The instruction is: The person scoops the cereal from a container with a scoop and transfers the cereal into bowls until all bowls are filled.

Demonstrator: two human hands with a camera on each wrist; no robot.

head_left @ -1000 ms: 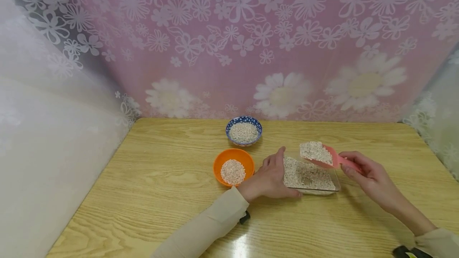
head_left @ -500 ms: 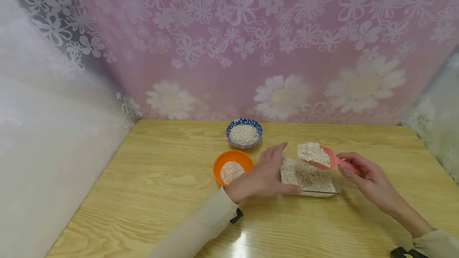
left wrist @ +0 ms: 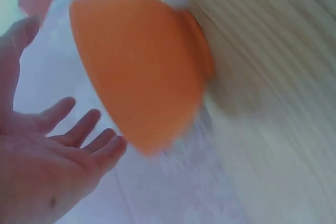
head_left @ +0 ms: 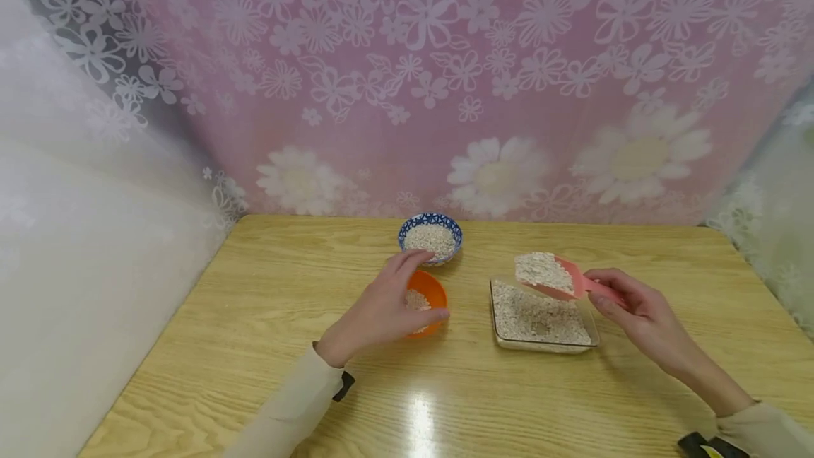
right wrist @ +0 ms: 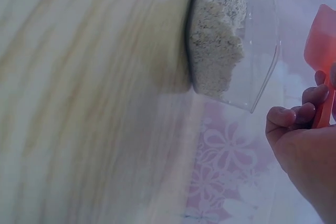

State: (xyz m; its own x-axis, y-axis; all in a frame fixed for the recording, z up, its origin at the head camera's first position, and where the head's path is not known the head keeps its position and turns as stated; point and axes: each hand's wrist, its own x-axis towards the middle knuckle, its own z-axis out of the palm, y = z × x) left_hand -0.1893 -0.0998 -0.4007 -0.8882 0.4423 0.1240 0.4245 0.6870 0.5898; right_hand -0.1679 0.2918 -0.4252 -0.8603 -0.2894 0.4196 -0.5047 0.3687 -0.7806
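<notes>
My right hand grips the handle of a pink scoop, heaped with pale oat flakes, above a clear rectangular container. More flakes fill much of that container. My left hand is spread over the near left side of an orange bowl, partly hiding it and the small heap of flakes inside. In the left wrist view the fingers are loosely spread beside the orange bowl's wall. The right wrist view has the fingers curled round the scoop's handle.
A blue-and-white patterned bowl of flakes stands just behind the orange bowl. All rest on a wood-grain table. A pink floral curtain hangs behind the table, with pale sheets along both sides.
My left hand has left the container's left side and moved left to the orange bowl. The right hand has shifted slightly left with the loaded scoop.
</notes>
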